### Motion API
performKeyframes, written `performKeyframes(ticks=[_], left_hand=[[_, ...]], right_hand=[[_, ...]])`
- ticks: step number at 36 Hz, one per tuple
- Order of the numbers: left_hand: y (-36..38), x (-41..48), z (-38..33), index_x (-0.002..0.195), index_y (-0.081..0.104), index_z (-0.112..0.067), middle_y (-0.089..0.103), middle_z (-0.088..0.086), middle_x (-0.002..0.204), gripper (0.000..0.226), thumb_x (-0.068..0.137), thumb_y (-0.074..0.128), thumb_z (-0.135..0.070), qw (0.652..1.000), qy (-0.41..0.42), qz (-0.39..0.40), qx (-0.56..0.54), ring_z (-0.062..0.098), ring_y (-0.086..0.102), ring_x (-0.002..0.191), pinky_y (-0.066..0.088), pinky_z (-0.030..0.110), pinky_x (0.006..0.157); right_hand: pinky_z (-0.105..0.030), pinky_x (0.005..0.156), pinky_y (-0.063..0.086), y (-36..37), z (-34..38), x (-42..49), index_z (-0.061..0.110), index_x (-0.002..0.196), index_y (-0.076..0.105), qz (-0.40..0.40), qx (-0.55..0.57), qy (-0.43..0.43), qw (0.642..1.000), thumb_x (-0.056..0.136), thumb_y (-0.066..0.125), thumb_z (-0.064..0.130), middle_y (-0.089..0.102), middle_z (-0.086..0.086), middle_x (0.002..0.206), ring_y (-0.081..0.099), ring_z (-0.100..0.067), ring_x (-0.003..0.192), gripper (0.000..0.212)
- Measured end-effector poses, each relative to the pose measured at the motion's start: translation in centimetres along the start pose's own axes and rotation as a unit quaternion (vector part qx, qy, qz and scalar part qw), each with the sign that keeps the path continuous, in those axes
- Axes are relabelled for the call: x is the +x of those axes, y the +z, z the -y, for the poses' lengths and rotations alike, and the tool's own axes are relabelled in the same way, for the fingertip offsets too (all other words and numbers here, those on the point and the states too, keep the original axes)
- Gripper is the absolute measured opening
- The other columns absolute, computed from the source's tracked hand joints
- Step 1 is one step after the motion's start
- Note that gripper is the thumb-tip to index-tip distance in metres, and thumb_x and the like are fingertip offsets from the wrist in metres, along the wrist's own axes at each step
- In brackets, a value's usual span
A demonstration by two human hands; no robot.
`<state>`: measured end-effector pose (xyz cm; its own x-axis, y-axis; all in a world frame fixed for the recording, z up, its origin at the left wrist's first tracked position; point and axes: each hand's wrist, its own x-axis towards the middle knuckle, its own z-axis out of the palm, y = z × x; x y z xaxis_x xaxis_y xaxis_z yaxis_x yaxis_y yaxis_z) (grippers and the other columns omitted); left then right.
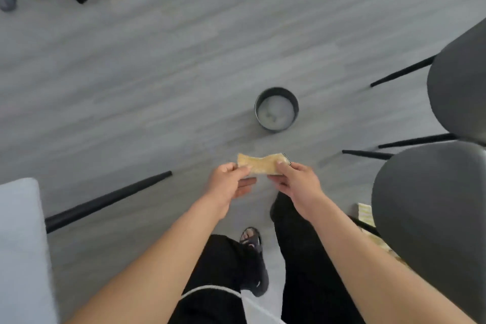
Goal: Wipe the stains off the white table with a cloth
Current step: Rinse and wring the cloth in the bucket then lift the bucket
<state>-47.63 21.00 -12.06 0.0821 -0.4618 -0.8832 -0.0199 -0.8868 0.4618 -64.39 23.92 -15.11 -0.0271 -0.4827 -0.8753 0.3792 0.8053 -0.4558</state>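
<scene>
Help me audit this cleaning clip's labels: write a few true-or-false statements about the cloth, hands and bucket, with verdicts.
1. The left hand and the right hand both pinch the yellowish rectangular cloth. True.
2. The cloth lies on the white table. False: it is held in the air above the grey floor.
3. The round dark bucket holds cloudy liquid. True.
4. The bucket stands on a dark grey chair. False: it stands on the floor, beside the chairs.
</scene>
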Motion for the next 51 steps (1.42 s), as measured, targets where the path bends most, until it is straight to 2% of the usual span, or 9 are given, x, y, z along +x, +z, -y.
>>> performKeyframes(ticks=[16, 19, 23, 28, 32, 37, 41, 47, 51], left_hand=[[7.8, 34.9, 0.2, 0.082, 0.05, -0.014, 0.055, 0.006, 0.076, 0.032, 0.082, 0.081, -0.006, 0.976, 0.152, -0.032, 0.153, 0.018, 0.057, 0.065, 0.059, 0.034, 0.064], [8.1, 40.5, 1.4, 0.077, 0.051, -0.018, 0.057, -0.001, 0.07, 0.028, 0.08, 0.078, -0.012, 0.948, 0.212, -0.025, 0.235, 0.015, 0.055, 0.063, 0.054, 0.04, 0.063], [8.2, 47.8, 1.7, 0.079, 0.052, -0.02, 0.062, -0.009, 0.071, 0.022, 0.085, 0.072, -0.023, 0.858, 0.331, 0.0, 0.393, 0.018, 0.061, 0.071, 0.047, 0.036, 0.071], [8.4, 56.5, 0.6, 0.087, 0.066, -0.022, 0.069, -0.003, 0.09, 0.022, 0.086, 0.051, -0.038, 0.588, 0.551, -0.011, 0.591, 0.028, 0.065, 0.092, 0.04, 0.044, 0.095], [9.2, 61.5, -1.8, 0.081, 0.069, -0.014, 0.063, 0.004, 0.081, 0.026, 0.084, 0.048, -0.029, 0.392, 0.625, 0.077, 0.671, 0.03, 0.064, 0.079, 0.049, 0.055, 0.101], [9.0, 63.2, -1.7, 0.069, 0.061, -0.017, 0.059, 0.003, 0.065, 0.024, 0.086, 0.05, -0.03, 0.367, 0.658, 0.075, 0.654, 0.028, 0.058, 0.069, 0.048, 0.04, 0.086], [9.2, 63.0, -2.0, 0.064, 0.058, -0.019, 0.056, 0.003, 0.06, 0.024, 0.085, 0.051, -0.028, 0.339, 0.681, 0.057, 0.647, 0.026, 0.057, 0.066, 0.036, 0.049, 0.118], [9.0, 62.4, -1.7, 0.063, 0.057, -0.015, 0.053, 0.008, 0.057, 0.023, 0.085, 0.058, -0.017, 0.232, 0.731, 0.04, 0.64, 0.03, 0.054, 0.059, 0.038, 0.052, 0.117], [8.7, 62.0, -0.8, 0.064, 0.051, -0.015, 0.054, 0.006, 0.056, 0.025, 0.088, 0.051, -0.015, 0.21, 0.753, 0.134, 0.608, 0.03, 0.054, 0.052, 0.054, 0.036, 0.06]], right_hand=[[-0.035, 0.078, 0.061, -3.8, 0.1, 32.5, 0.002, 0.088, 0.07, -0.132, -0.06, -0.087, 0.986, 0.081, 0.082, 0.016, 0.071, -0.014, 0.085, 0.069, -0.021, 0.081, 0.02], [-0.032, 0.06, 0.045, -4.0, -0.6, 37.6, 0.005, 0.089, 0.059, -0.153, -0.222, -0.144, 0.952, 0.077, 0.08, 0.013, 0.058, -0.003, 0.075, 0.052, -0.014, 0.066, 0.025], [-0.028, 0.076, 0.047, -3.2, -0.6, 44.7, 0.02, 0.133, 0.047, -0.104, -0.338, -0.173, 0.919, 0.085, 0.069, 0.008, 0.056, 0.004, 0.112, 0.056, -0.017, 0.099, 0.055], [-0.034, 0.071, 0.038, -2.5, 0.2, 52.3, 0.015, 0.092, 0.049, -0.073, -0.639, -0.265, 0.719, 0.087, 0.056, 0.014, 0.054, -0.006, 0.098, 0.058, -0.032, 0.097, 0.009], [-0.036, 0.065, 0.04, -2.3, 0.3, 56.2, 0.017, 0.097, 0.052, -0.101, -0.744, -0.355, 0.556, 0.084, 0.059, 0.017, 0.053, -0.007, 0.103, 0.055, -0.027, 0.091, 0.015], [-0.041, 0.075, 0.043, -2.7, -1.2, 60.5, 0.01, 0.119, 0.059, -0.152, -0.842, -0.383, 0.348, 0.094, 0.049, 0.019, 0.058, -0.016, 0.117, 0.057, -0.035, 0.104, 0.028], [-0.049, 0.11, 0.035, -2.3, -2.4, 62.2, 0.01, 0.151, 0.036, -0.039, -0.922, -0.169, 0.346, 0.101, 0.049, 0.023, 0.028, -0.021, 0.158, 0.034, -0.039, 0.142, 0.054], [-0.043, 0.109, 0.04, -1.8, -3.1, 62.7, 0.013, 0.14, 0.054, 0.026, -0.899, -0.094, 0.427, 0.099, 0.056, 0.025, 0.053, -0.01, 0.144, 0.05, -0.033, 0.133, 0.042], [-0.04, 0.101, 0.045, -1.7, -3.2, 63.0, 0.011, 0.13, 0.06, -0.039, -0.879, -0.151, 0.45, 0.1, 0.047, 0.01, 0.059, -0.01, 0.137, 0.056, -0.03, 0.126, 0.033]])
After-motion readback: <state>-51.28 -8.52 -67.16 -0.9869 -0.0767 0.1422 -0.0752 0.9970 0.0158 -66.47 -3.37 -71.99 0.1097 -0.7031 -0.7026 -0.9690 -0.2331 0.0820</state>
